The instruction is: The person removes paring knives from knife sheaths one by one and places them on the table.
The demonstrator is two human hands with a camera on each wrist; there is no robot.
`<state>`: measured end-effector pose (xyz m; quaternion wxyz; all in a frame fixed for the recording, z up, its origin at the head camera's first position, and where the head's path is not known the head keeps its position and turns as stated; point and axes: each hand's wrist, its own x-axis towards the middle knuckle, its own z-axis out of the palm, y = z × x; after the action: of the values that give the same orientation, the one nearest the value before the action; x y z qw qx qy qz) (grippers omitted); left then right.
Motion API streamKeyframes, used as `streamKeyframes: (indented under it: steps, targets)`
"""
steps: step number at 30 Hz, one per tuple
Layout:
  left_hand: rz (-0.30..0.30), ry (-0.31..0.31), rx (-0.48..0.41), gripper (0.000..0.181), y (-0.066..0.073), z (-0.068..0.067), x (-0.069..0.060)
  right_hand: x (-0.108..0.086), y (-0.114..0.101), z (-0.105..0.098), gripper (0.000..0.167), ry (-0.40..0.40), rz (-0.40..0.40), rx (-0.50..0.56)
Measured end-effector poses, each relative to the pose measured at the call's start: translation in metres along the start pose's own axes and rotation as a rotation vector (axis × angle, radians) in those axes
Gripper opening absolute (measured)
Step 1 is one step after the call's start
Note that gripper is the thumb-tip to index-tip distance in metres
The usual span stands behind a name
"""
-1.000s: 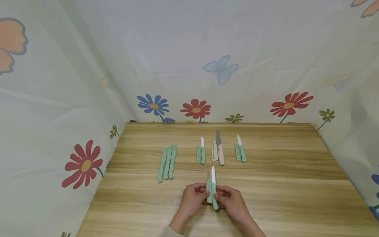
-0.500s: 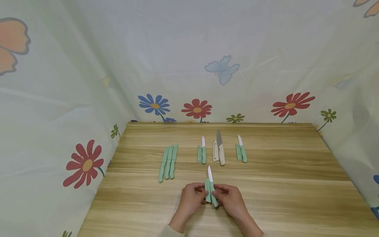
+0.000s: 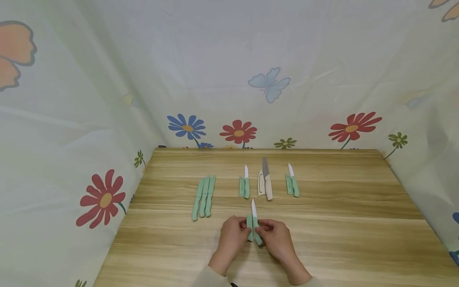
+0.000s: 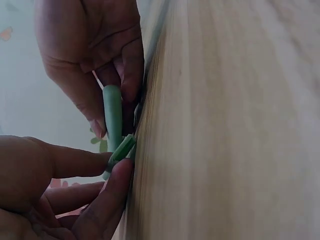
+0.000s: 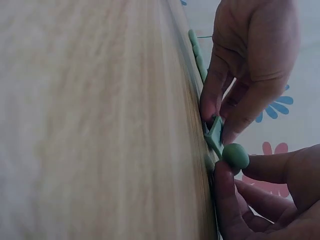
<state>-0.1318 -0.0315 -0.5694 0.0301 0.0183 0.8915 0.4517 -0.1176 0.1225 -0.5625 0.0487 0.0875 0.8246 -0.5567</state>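
Note:
Near the front middle of the table, my left hand [image 3: 232, 236] pinches a green knife sheath [image 3: 250, 229], also visible edge-on in the left wrist view as a sheath [image 4: 121, 152]. My right hand [image 3: 281, 239] grips the green handle of a small paring knife [image 3: 255, 220], its white blade bare and pointing away from me. Sheath and knife lie side by side, close to the tabletop. The rounded butt of the knife handle [image 5: 235, 156] shows between thumb and finger in the right wrist view. Some fingertips are hidden beneath the two pieces.
Three sheathed green knives [image 3: 203, 198] lie together at the left. Farther back are a green knife [image 3: 246, 183] with its sheath, a beige knife [image 3: 267, 181] beside a beige sheath [image 3: 261, 184], and another green knife [image 3: 294, 182] with its sheath. Flowered cloth walls [image 3: 305, 87] border the table.
Both hands have shifted slightly left and away from me with the knife and sheath. The left hand has turned over the sheath somewhat, and a narrow gap shows between the pieces.

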Motion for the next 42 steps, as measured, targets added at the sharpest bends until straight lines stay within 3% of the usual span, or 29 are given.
streamKeyframes:
  steps: [13, 24, 42]
  targets:
    - [0.047, 0.046, 0.135, 0.014, 0.0036, 0.0068, 0.0018, 0.0051, -0.0005, 0.0061, 0.028, 0.045, -0.029, -0.132]
    - [0.041, 0.065, 0.147, 0.027, 0.0032, 0.0094, 0.0009, 0.0077, 0.0024, 0.0076, 0.029, 0.05, -0.017, -0.116]
    - [0.04, 0.059, 0.12, 0.03, -0.001, 0.0092, 0.0003, 0.0074, 0.0049, 0.0065, 0.03, 0.039, -0.008, -0.065]
